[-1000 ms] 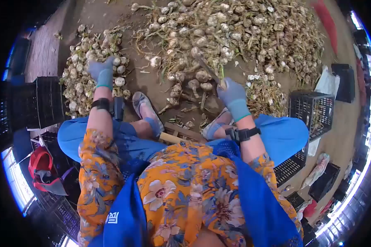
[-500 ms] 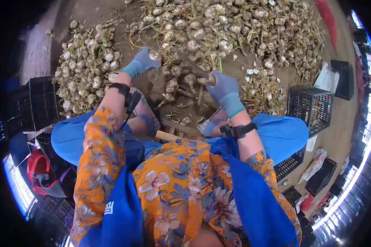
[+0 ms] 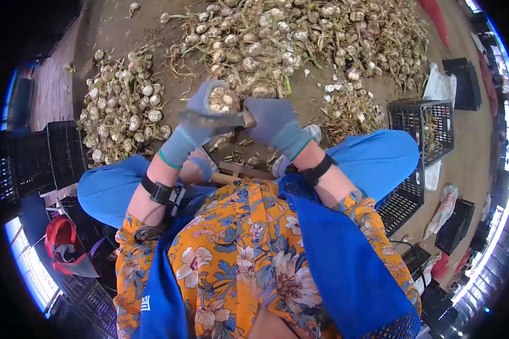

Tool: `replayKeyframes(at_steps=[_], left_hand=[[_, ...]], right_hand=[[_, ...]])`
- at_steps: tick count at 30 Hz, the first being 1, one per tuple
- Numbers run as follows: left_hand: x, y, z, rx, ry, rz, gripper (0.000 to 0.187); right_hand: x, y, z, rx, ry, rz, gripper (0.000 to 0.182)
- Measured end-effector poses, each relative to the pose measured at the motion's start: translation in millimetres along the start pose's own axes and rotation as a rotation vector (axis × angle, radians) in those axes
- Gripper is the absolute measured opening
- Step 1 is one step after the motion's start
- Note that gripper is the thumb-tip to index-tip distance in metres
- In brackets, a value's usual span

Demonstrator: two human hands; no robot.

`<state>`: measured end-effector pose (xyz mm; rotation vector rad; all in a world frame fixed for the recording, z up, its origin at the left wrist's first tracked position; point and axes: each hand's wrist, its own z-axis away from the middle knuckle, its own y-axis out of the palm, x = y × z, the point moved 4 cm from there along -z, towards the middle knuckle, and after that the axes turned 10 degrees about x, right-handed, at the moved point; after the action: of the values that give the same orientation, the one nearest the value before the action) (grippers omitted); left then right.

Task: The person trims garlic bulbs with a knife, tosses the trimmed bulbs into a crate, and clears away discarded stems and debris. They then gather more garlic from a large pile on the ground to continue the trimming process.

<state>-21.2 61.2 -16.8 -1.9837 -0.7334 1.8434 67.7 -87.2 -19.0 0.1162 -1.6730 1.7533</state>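
A garlic bulb [image 3: 223, 100] is held in my gloved left hand [image 3: 201, 116], its pale cut-looking face turned up. My gloved right hand [image 3: 274, 124] is closed round the handle of a knife [image 3: 209, 120], whose blade points left, across the front of my left hand and just below the bulb. Both hands are close together above the gap between my legs. Beyond them lies a large heap of garlic with dry stalks [image 3: 249, 48]. A second pile of garlic bulbs [image 3: 121, 107] lies to the left.
Black crates stand at the right [image 3: 421, 127] and at the left [image 3: 65, 147]. Loose peelings and stalks [image 3: 353, 113] lie right of my hands. A red and grey bag [image 3: 68, 246] is at the lower left. White plastic [image 3: 440, 85] hangs by the right crate.
My left hand has moved right and nearer my body with a bulb. My right hand has moved left with the knife, and the hands are now together.
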Motion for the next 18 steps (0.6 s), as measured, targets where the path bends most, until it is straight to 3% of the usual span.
replayKeyframes(at_steps=[8,10,12,13,14,15,17,18], left_hand=[[-23.4,16.3,9.3,-0.028,-0.122,0.001,0.065],[-47.4,10.3,13.7,0.034,-0.26,0.142,0.062],[-42.0,9.8,12.6,0.061,-0.306,0.092,0.063],[-35.5,12.2,16.0,0.061,-0.365,0.056,0.063],[-18.3,14.1,16.5,0.067,-0.287,-0.161,0.05],[-4.4,21.1,15.0,0.059,-0.289,-0.161,0.05],[14.3,43.4,2.3,0.502,-0.135,-1.029,0.035],[15.4,56.7,-4.7,0.668,-0.112,-1.043,0.024]], right_hand=[[-45.6,22.0,-7.6,-0.123,-0.038,-0.033,0.016],[-112.4,26.4,-13.0,0.19,0.403,0.096,0.022],[-149.2,5.6,-2.3,0.064,0.579,0.086,0.022],[-134.5,-2.2,-8.6,0.077,0.558,0.094,0.022],[-117.3,-11.3,-9.8,0.042,0.483,0.133,0.023],[-90.7,-31.7,-12.9,-0.009,0.409,0.169,0.024],[-39.0,-45.8,-7.1,0.087,0.386,0.064,0.025],[-26.1,-34.8,-7.4,0.165,0.279,0.085,0.025]])
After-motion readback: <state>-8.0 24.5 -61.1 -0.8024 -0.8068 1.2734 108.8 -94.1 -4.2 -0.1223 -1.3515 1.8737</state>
